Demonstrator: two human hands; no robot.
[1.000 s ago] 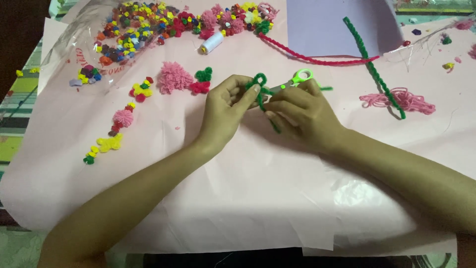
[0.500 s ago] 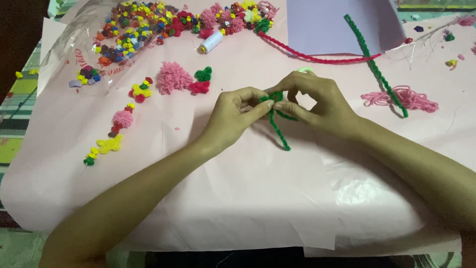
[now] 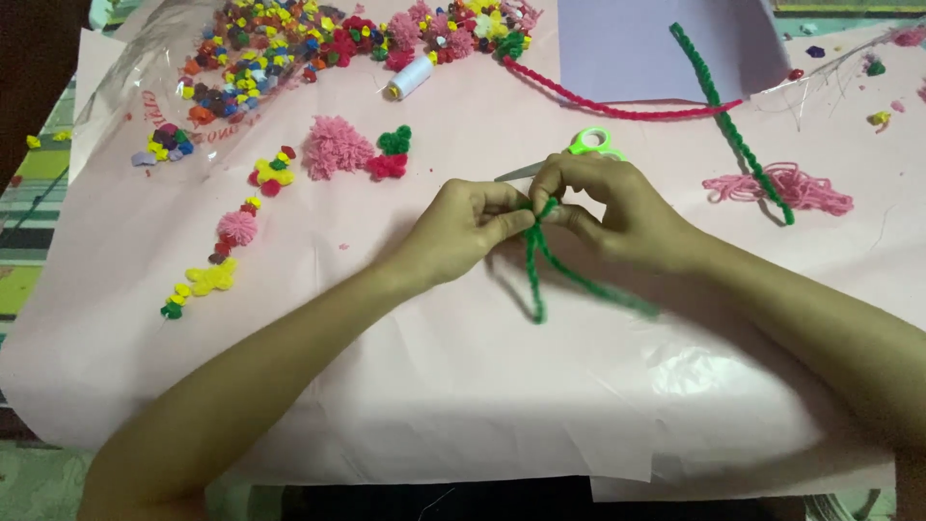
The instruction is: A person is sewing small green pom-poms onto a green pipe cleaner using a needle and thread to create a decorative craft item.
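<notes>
You are pinching a green pipe cleaner point(image 3: 536, 260) between both hands near the middle of the surface point(image 3: 463, 386), which is covered in pale pink paper. Your left hand point(image 3: 470, 229) is closing its fingers point(image 3: 509, 224) on the top of the pipe cleaner from the left, thumb and forefinger pressed together. Your right hand point(image 3: 617, 207) is gripping the same spot from the right, its fingers point(image 3: 569, 214) curled over the bend. The two hands are touching at the fingertips. Below them the two ends of the pipe cleaner are hanging down and spreading apart, one going straight down, the other slanting off to the right and looking blurred.

Just behind your right hand, scissors point(image 3: 579, 150) with light green handles are lying on the paper. A pink pompom point(image 3: 336, 150) is sitting to the left, with small green and red ones touching it. A heap of mixed-colour pompoms point(image 3: 318, 43) is lying along the far edge, beside a white thread spool point(image 3: 410, 77). A long green chenille stem point(image 3: 730, 121) is crossing a red one point(image 3: 617, 104) at the upper right, near a tangle of pink yarn point(image 3: 781, 188).
</notes>
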